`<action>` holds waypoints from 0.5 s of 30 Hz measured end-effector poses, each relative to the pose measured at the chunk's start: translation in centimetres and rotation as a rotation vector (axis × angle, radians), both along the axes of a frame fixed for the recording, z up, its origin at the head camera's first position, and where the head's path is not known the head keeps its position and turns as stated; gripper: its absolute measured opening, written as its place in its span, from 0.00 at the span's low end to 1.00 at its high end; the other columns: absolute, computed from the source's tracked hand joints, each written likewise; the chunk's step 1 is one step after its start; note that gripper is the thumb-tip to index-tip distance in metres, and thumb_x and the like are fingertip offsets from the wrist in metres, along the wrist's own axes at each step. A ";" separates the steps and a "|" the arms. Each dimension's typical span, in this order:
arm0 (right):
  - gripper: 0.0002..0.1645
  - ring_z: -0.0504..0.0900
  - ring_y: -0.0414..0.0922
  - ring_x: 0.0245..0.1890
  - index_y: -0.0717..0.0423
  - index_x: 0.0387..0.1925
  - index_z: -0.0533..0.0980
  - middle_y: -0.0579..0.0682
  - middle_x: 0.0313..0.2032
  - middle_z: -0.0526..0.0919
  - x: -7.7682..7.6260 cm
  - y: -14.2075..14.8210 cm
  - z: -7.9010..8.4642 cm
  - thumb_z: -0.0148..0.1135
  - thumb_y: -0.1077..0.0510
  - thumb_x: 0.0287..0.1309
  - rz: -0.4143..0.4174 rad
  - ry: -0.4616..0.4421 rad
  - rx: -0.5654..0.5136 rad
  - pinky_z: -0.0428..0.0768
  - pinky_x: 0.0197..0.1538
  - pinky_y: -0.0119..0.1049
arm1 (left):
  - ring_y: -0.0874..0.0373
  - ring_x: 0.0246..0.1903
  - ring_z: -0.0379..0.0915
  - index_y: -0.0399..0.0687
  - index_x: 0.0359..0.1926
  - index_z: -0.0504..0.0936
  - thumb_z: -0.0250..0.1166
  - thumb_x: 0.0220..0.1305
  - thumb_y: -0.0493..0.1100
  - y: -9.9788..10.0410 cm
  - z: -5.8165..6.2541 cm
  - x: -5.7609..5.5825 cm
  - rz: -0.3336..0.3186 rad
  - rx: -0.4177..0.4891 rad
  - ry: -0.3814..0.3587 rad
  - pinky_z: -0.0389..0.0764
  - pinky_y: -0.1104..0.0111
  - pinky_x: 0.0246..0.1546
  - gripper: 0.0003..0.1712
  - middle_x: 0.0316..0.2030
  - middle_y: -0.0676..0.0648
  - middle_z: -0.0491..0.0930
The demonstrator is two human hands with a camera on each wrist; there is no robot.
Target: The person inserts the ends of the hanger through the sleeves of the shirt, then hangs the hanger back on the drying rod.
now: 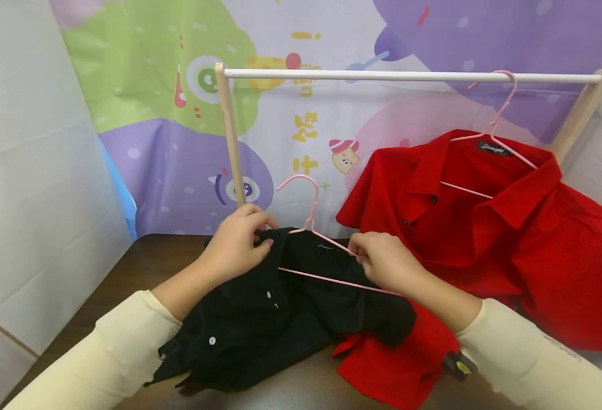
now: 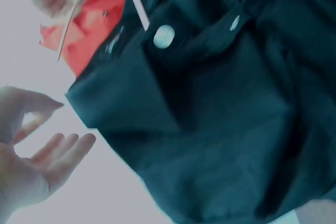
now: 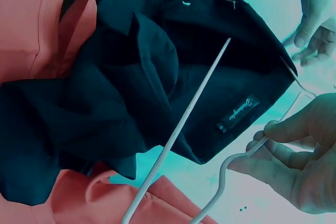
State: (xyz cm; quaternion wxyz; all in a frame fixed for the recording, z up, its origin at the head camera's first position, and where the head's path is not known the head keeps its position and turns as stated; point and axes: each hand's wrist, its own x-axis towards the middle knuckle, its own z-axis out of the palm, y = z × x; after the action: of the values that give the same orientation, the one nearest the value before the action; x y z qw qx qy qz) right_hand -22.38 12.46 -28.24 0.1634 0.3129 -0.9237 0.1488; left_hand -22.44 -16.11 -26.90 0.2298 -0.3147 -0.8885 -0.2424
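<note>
A black shirt (image 1: 250,319) with white buttons lies on the table, its collar toward the rack. A pink wire hanger (image 1: 313,213) stands at its neck, the left end hidden inside the shirt. My right hand (image 1: 388,259) pinches the hanger's right shoulder, clearly seen in the right wrist view, where the hanger's lower bar (image 3: 181,121) crosses the neck opening. My left hand (image 1: 239,239) is beside the collar's left side. In the left wrist view the left hand (image 2: 39,150) has its thumb and fingers apart, with a small gap to the black cloth.
A rack with a white rail (image 1: 383,74) and wooden posts stands behind. A red shirt (image 1: 465,228) hangs from its right part on another pink hanger (image 1: 508,94). More red cloth (image 1: 398,359) lies under the black shirt. The brown table (image 1: 142,262) meets a patterned backdrop (image 1: 168,159).
</note>
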 end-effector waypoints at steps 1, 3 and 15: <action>0.11 0.75 0.42 0.23 0.56 0.29 0.79 0.44 0.21 0.76 0.1 0.0 0.0 0.60 0.74 0.48 0.002 0.002 -0.002 0.77 0.30 0.41 | 0.48 0.41 0.77 0.41 0.41 0.84 0.70 0.51 0.30 -0.2 0.3 -0.3 -0.033 -0.018 0.001 0.79 0.56 0.44 0.14 0.40 0.42 0.77; 0.11 0.74 0.42 0.23 0.56 0.28 0.79 0.44 0.21 0.76 0.1 0.1 0.0 0.60 0.74 0.48 0.005 0.008 -0.008 0.77 0.30 0.40 | 0.48 0.42 0.76 0.40 0.44 0.84 0.71 0.51 0.30 -0.5 0.8 -0.8 -0.092 -0.076 -0.015 0.78 0.56 0.46 0.16 0.42 0.43 0.77; 0.10 0.75 0.42 0.23 0.55 0.27 0.78 0.45 0.22 0.77 0.8 -0.4 -0.4 0.62 0.73 0.47 0.032 0.026 -0.015 0.78 0.30 0.39 | 0.50 0.41 0.78 0.41 0.44 0.83 0.70 0.52 0.31 -0.2 2.0 -2.9 -0.169 -0.296 -0.171 0.79 0.55 0.46 0.15 0.37 0.46 0.83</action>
State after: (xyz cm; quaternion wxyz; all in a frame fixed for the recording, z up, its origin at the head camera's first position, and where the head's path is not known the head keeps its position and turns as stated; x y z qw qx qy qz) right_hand -21.57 12.10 -28.66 0.1754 0.3283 -0.9152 0.1542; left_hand -25.34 -16.34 -24.86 0.0834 -0.3965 -0.9012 -0.1535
